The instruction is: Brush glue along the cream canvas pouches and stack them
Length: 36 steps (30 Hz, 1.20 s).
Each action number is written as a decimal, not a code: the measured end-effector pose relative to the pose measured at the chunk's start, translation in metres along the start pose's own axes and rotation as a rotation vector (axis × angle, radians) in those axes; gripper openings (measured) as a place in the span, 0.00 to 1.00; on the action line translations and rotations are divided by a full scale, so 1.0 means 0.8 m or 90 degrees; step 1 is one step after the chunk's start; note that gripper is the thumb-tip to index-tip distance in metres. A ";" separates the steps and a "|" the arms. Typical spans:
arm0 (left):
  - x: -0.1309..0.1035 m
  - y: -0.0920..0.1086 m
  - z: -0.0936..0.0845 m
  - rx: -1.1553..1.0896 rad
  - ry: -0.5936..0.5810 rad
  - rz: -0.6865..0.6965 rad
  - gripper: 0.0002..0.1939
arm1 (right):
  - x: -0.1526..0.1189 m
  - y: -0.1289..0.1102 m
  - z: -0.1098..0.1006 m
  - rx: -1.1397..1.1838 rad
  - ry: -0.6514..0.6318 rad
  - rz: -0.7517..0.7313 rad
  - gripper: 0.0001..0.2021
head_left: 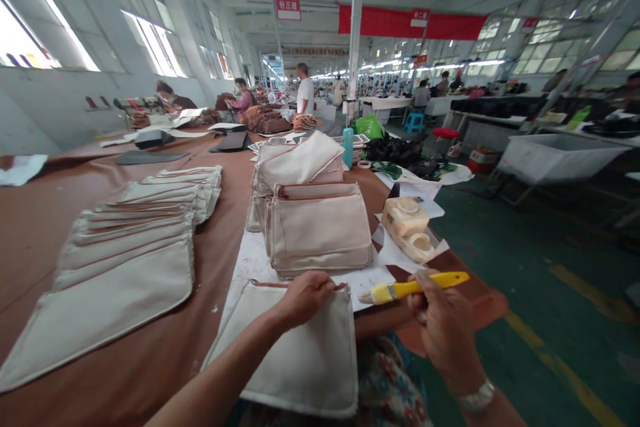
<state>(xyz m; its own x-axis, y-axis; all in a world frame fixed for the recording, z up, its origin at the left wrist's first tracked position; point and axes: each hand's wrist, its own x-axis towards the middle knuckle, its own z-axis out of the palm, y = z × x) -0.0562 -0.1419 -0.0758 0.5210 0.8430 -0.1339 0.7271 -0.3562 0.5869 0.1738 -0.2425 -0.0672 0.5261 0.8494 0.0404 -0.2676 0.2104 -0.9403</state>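
Note:
My left hand (306,297) is closed on the top edge of a cream fabric panel (305,360), whose brown-trimmed edge lies under the fingers. This panel rests at the table's near edge, partly over my lap. In my right hand (445,323) is a paintbrush (427,284) with a yellow handle, its pale bristles pointing left, close to the panel's top right corner. Just beyond the left hand stands a pile of similar cream panels (320,227). To the right of that pile, a plastic glue container (406,217) with a cut opening sits on white paper.
A fanned row of cream panels (125,267) lies on the brown table cover (220,293) at left. Behind the pile stand a turquoise bottle (347,147) and black material (400,153). A white cart (555,157) is at right. Several people work farther back.

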 end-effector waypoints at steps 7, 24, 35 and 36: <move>-0.029 0.029 -0.006 -0.128 0.003 0.085 0.17 | 0.016 0.011 -0.002 -0.347 -0.030 -0.227 0.24; -0.064 0.041 0.006 0.010 0.177 0.308 0.05 | -0.014 -0.047 0.000 -0.376 -0.123 -0.370 0.11; -0.078 0.055 0.016 0.225 0.264 0.415 0.11 | -0.039 -0.098 0.008 -0.463 -0.355 -0.509 0.06; -0.079 0.056 0.016 0.235 0.273 0.418 0.11 | -0.041 -0.095 0.007 -0.470 -0.384 -0.502 0.06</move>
<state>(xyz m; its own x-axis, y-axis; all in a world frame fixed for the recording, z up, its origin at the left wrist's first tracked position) -0.0510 -0.2161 -0.0510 0.7266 0.4733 0.4980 0.4758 -0.8696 0.1324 0.1722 -0.2834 0.0047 -0.1721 0.7421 0.6478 0.5754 0.6095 -0.5454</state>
